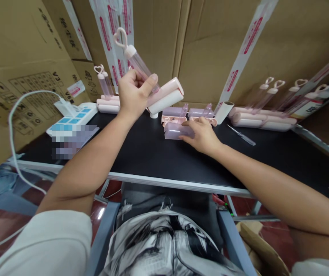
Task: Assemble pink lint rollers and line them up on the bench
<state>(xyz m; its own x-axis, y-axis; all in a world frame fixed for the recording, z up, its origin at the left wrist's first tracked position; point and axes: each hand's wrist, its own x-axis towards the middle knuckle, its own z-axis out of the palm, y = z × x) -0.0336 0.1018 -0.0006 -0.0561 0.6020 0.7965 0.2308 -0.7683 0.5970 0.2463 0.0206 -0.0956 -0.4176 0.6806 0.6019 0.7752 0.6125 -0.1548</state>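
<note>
My left hand (134, 94) is closed round the clear pink handle of a lint roller (166, 96), raised above the table. Its heart-shaped loop points up and to the left, and the pink and white roller head is at the lower right. Low over the table, my right hand (203, 134) grips the right end of a translucent pale purple lint roller cover (176, 131) between thumb and fingers. Just behind it are pink plastic lint roller parts (172, 119) with clear handles. A white paper roll (224, 112) stands tilted beside the right hand.
Several assembled lint rollers (263, 119) stand at the back right, others (108, 103) at the back left. A screwdriver (241, 135) lies on the black table (153, 159). A power strip (75, 119) with a white cable sits left. Cardboard boxes (210, 50) wall the back.
</note>
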